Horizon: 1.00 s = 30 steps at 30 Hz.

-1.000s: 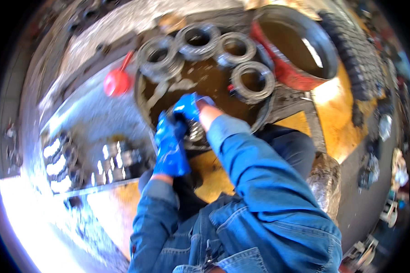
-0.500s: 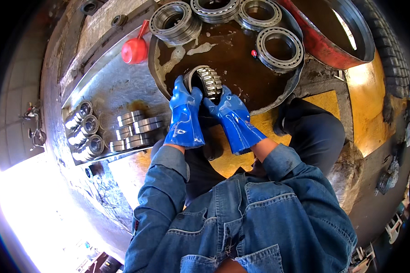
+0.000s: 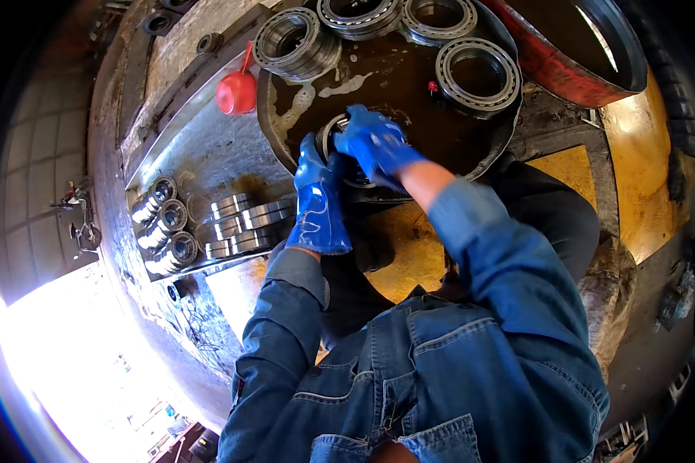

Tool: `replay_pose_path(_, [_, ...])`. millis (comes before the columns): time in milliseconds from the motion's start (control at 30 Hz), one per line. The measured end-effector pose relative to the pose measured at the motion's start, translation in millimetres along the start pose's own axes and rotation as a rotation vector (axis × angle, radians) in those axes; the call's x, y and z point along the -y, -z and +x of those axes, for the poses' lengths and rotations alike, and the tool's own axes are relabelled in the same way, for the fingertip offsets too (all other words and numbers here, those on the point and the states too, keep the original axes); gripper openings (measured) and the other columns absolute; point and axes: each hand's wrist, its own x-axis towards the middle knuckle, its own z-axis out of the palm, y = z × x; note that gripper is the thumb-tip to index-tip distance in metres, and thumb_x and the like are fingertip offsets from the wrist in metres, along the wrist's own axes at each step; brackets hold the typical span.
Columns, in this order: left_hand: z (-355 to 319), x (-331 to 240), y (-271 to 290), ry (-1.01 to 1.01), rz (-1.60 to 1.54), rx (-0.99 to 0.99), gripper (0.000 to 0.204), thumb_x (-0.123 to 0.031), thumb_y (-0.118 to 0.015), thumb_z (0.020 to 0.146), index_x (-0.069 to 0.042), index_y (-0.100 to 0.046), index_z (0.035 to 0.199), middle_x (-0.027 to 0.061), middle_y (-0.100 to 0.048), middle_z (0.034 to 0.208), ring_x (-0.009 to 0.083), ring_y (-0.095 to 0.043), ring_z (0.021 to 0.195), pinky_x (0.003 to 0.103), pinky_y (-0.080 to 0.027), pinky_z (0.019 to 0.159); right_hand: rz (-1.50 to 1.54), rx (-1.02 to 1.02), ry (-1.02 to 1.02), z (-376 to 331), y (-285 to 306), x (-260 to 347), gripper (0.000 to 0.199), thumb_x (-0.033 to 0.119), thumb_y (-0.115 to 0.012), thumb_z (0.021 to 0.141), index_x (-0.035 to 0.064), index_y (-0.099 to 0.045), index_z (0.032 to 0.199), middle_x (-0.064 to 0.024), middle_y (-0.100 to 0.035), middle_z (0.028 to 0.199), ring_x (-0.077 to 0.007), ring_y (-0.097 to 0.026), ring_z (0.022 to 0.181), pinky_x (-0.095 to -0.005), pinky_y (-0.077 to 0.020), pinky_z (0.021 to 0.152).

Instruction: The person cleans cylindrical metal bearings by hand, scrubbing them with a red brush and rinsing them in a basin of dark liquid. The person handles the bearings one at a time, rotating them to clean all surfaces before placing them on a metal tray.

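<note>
A wide round basin [image 3: 267, 123] is filled partly with dark brown liquid. Beside it, on the left, a metal tray [image 3: 232, 154] is placed, and at the upper right a red drum [image 3: 548, 65] is seen, cut by the picture's edge. Along the basin's far and right sides, large roller bearings [image 3: 316, 63] are set; at the left they are stacked. Over the near side of the basin, a smaller roller bearing [image 3: 326, 133] is gripped on its left by the blue-gloved left hand [image 3: 319, 197], whose fingers are closed around it. Its right side is covered by the right hand [image 3: 377, 145], curled over it; whether it is firmly held there cannot be told. On the tray, shiny metal rings [image 3: 243, 220] are piled.
</note>
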Motion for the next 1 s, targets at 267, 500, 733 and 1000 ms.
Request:
replay_pose_path(267, [4,-3,-4,0.03,0.041,-0.021,0.076,-0.032,-0.071,0.089,-0.01,-0.042,0.157,0.0283,-0.064,0.139,0.0448,-0.066,0.124,0.046,-0.054,0.106,0.11,0.203,-0.155,64,-5,0,0.057,0.045,-0.071,0.089,0.0049,-0.073,0.129,-0.0223,-0.071,0.129,-0.0422,-0.068,0.121,-0.0471,-0.054,0.103])
replay_pose_path(500, [-14,-13,3,0.003,-0.223,-0.016,0.068,-0.021,-0.066,0.092,-0.006,-0.045,0.154,0.0295,-0.065,0.135,0.0407,-0.069,0.12,0.044,-0.057,0.101,0.137,-0.062,-0.331,-55,-43,-13,0.088,0.055,-0.069,0.09,0.0007,-0.044,0.154,-0.0289,-0.068,0.13,-0.0425,-0.068,0.12,-0.048,-0.054,0.104])
replay_pose_path(733, [-16,-19,1,-0.047,-0.31,0.032,0.064,-0.017,-0.065,0.094,-0.004,-0.046,0.153,0.0267,-0.068,0.131,0.0372,-0.071,0.115,0.042,-0.058,0.099,0.07,0.08,-0.406,-58,-32,-14,0.108,0.065,-0.068,0.09,0.0008,-0.021,0.162,-0.0285,-0.066,0.132,-0.0413,-0.07,0.118,-0.0495,-0.055,0.103])
replay_pose_path(1000, [-10,-3,0,-0.112,-0.271,-0.015,0.066,-0.021,-0.068,0.094,-0.006,-0.045,0.154,0.027,-0.068,0.132,0.0393,-0.07,0.117,0.043,-0.057,0.101,0.196,-0.095,-0.232,-57,-33,-16,0.098,0.058,-0.072,0.089,-0.0024,-0.036,0.157,-0.0321,-0.068,0.127,-0.0433,-0.07,0.117,-0.0475,-0.0554,0.103])
